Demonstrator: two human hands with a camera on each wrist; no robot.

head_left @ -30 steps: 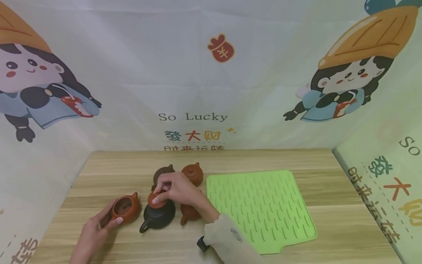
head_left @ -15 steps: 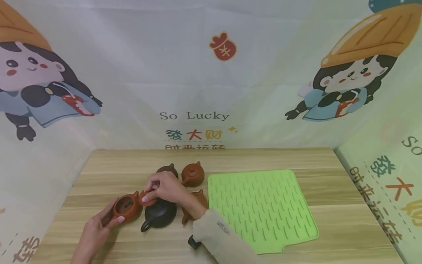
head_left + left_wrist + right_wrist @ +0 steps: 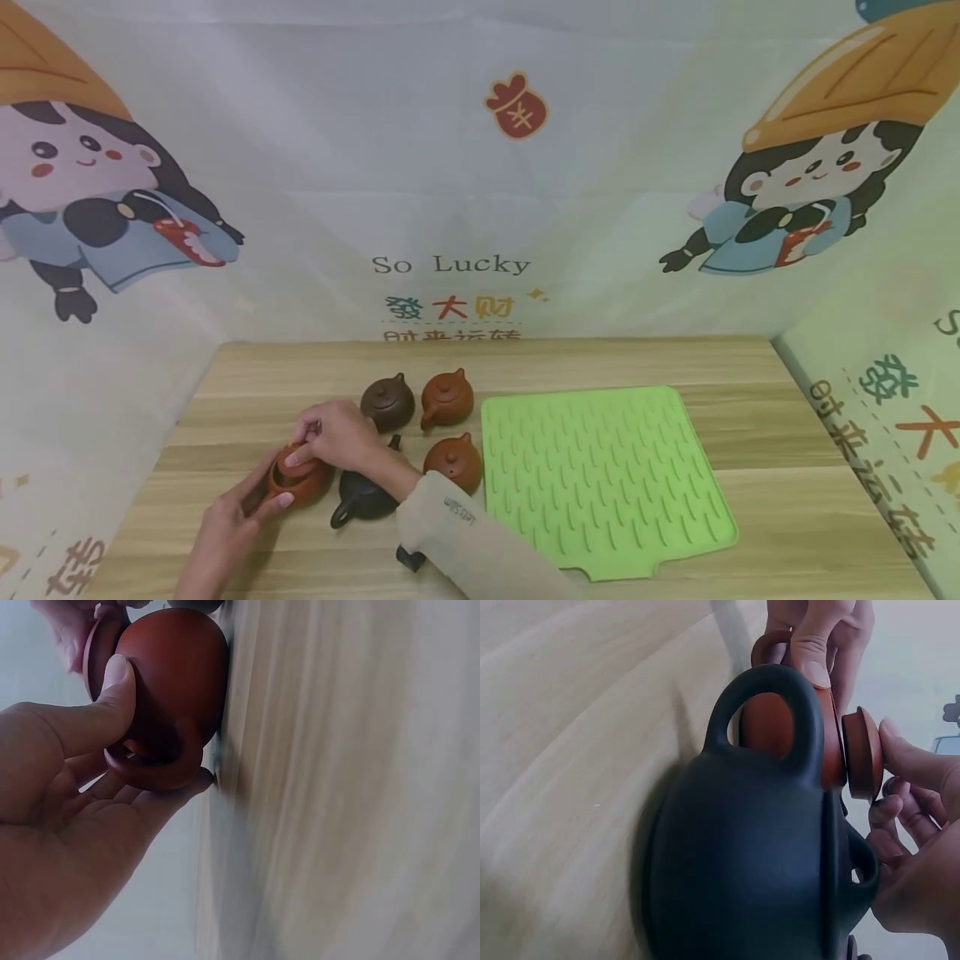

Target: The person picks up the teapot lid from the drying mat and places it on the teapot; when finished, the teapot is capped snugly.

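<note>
My left hand [image 3: 228, 525] holds a reddish-brown clay teapot [image 3: 313, 490] on the table, its thumb on the rim and its fingers round the handle side. My right hand [image 3: 343, 435] pinches the matching teapot lid [image 3: 865, 754] over the pot's mouth. In the right wrist view the lid stands slightly tilted, with a thin gap between it and the rim. Part of the dark opening still shows in the head view. A black teapot [image 3: 739, 862] sits just right of the red-brown one, partly under my right forearm.
Behind stand a dark brown teapot [image 3: 388, 402] and an orange-brown teapot [image 3: 447, 397]. Another orange-brown teapot [image 3: 453, 462] is beside the right sleeve. A green ridged mat [image 3: 607, 483] lies on the wooden table [image 3: 795, 500] to the right. Printed cloth [image 3: 450, 192] encloses the table.
My right hand has carried the lid leftward from above the black teapot to over the red-brown teapot's mouth. The left hand keeps its hold; the head view has shifted slightly.
</note>
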